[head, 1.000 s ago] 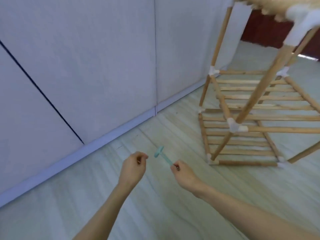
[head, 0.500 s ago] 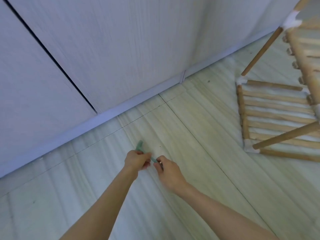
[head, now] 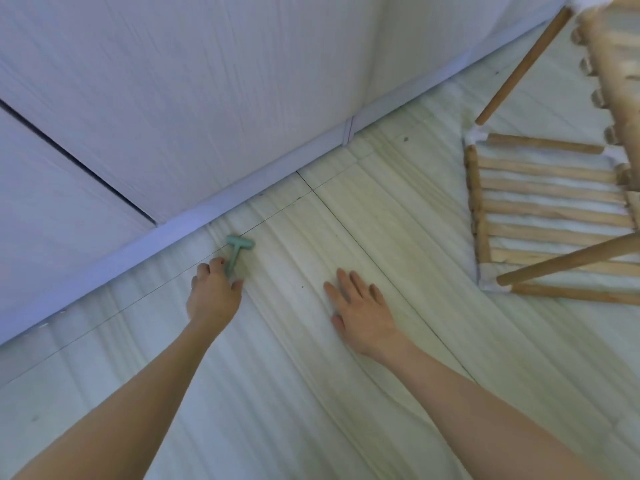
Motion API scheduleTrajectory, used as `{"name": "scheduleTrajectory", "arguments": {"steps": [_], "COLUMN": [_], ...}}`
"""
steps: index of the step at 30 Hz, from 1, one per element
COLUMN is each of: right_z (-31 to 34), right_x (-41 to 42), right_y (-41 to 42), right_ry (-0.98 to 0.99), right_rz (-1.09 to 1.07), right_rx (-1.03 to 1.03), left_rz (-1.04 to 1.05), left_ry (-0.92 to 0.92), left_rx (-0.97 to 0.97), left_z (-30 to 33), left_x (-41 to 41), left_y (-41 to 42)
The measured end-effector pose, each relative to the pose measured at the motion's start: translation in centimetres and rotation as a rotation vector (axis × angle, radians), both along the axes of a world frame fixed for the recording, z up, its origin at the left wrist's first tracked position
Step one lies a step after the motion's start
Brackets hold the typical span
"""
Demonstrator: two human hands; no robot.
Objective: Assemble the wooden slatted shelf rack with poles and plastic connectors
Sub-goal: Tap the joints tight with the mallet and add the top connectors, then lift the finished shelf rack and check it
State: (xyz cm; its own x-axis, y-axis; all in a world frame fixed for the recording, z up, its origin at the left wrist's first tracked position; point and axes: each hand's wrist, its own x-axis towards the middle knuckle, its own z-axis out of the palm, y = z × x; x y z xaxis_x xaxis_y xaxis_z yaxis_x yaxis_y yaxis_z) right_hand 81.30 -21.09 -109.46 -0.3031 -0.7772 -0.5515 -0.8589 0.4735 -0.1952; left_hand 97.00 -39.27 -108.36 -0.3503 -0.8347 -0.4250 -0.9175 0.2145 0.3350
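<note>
- Pale streaked floor (head: 381, 237) meets a white wall (head: 207, 81) along a skirting running from 8 o'clock up to 2 o'clock
- Left hand (head: 213, 296) at 10 o'clock of centre; its grip is curled round the handle end of a small green T-shaped tool (head: 237, 251) lying near the skirting
- Right hand (head: 360, 306) near centre; fingers spread, palm down, holding nothing
- Wooden slatted rack (head: 547, 209) stands at 3 o'clock; white plastic connectors (head: 476, 138) join its poles (head: 523, 67)

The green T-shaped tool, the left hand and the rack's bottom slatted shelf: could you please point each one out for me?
green T-shaped tool (head: 240, 243): head view, on its crossbar head.
left hand (head: 213, 295): head view, on the back of the hand.
bottom slatted shelf (head: 550, 209): head view, on a middle slat.
</note>
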Motion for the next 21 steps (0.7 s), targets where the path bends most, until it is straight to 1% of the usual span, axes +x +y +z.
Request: {"name": "scheduleTrajectory", "arguments": {"steps": [1, 2, 3, 4, 5, 7, 10, 13, 17, 21], "right_z": [0.5, 1.3, 2.6, 4.2, 6.1, 10.6, 18.8, 27.9, 40.5, 51.9], "right_x": [-0.1, -0.2, -0.2, -0.5, -0.8, -2.1, -4.5, -6.5, -8.7, -11.2], "right_y": [0.4, 0.9, 1.5, 2.1, 2.9, 4.8, 8.2, 11.7, 16.1, 19.8], "right_ry": [-0.057, -0.133, -0.217, -0.295, -0.358, -0.417, -0.408, -0.381, -0.369, -0.377], "right_rz": [-0.029, -0.107, -0.23, -0.364, -0.482, -0.618, -0.686, -0.722, -0.714, -0.74], "right_rx": [0.0, -0.007, -0.028, -0.061, -0.101, -0.136, -0.15, -0.164, -0.154, -0.164], "left_rz": [-0.047, -0.109, -0.171, -0.21, -0.234, -0.261, -0.294, -0.333, -0.327, -0.18], "left_ry": [-0.064, -0.155, -0.234, -0.264, -0.24, -0.099, 0.068, 0.147, 0.169, 0.195], "left_rx": [0.018, 0.043, 0.079, 0.123, 0.173, 0.243, 0.294, 0.331, 0.422, 0.45], "left_z": [0.7, 1.6, 2.9, 4.6, 6.5, 11.1, 19.4, 27.8, 38.8, 49.4], "left_x": [0.1, 0.1, -0.2, -0.7, -1.4, -3.6, -7.4, -10.3, -11.9, -13.1], "left_y": [0.9, 1.9, 2.9, 3.8, 4.8, 7.0, 10.9, 14.8, 18.6, 20.2]}}
